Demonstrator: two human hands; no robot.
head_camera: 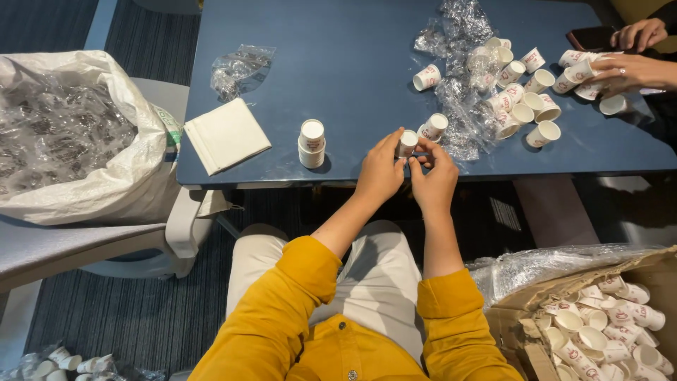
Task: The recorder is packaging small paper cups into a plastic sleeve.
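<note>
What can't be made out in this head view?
- Small paper cup: lower part hidden by left hand and right hand.
- White sack: contents blurred behind plastic.
- Cardboard box: cut off by right and bottom edges.
- Co-worker's hand: covers some cups; arm cut off.

From my remote view I see a dark blue table (338, 77) filling the upper middle, its near edge lit with a soft sheen from overhead light. The floor (141, 310) is dark carpet with fine grey ribbing, and a paler strip (106, 21) runs along it at the upper left. On the left stands a light grey chair (84, 243) bearing a large white woven sack (134, 180). At the lower right sits an open cardboard box (638, 275) lined with clear plastic. The far upper right corner lies in shadow.
</note>
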